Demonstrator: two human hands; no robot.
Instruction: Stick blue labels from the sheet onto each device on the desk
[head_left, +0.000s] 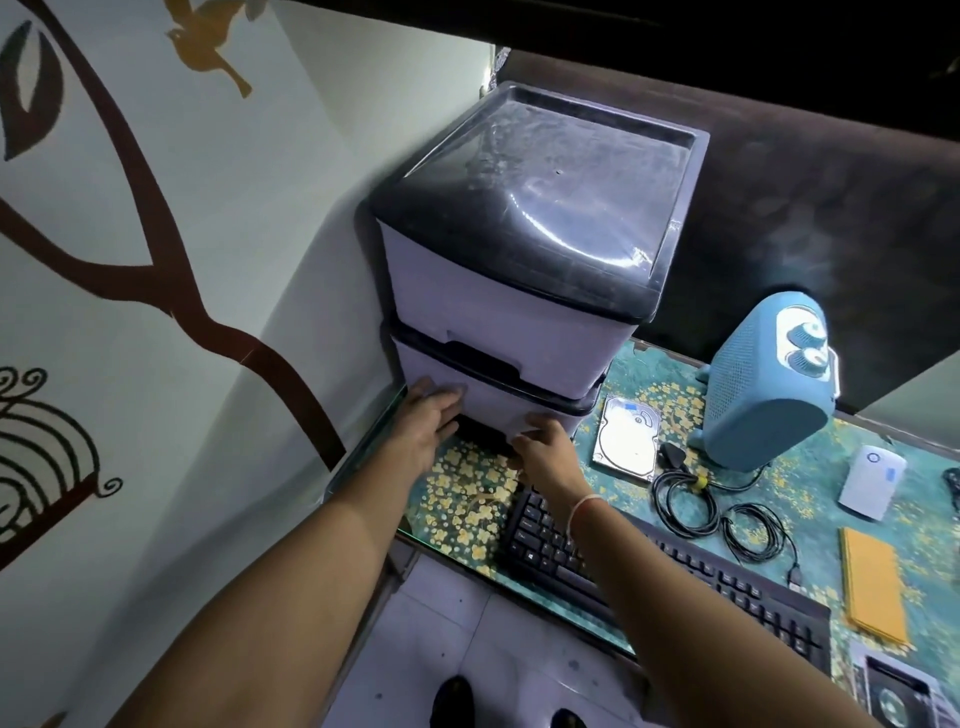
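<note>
Two hands at the lower drawer, labels not in sight

Nearest, a black keyboard (675, 577) lies unlabelled. Beyond it, the left hand (428, 423) rests with fingers fairly straight on the lower drawer (493, 402) of a drawer unit; the right hand (543, 449) curls at its underside, grip unclear. No label sheet is visible. Farther right, the hard drive (626, 436) and white device (872, 480) show small blue marks; the blue heater (763, 384) shows none.
</note>
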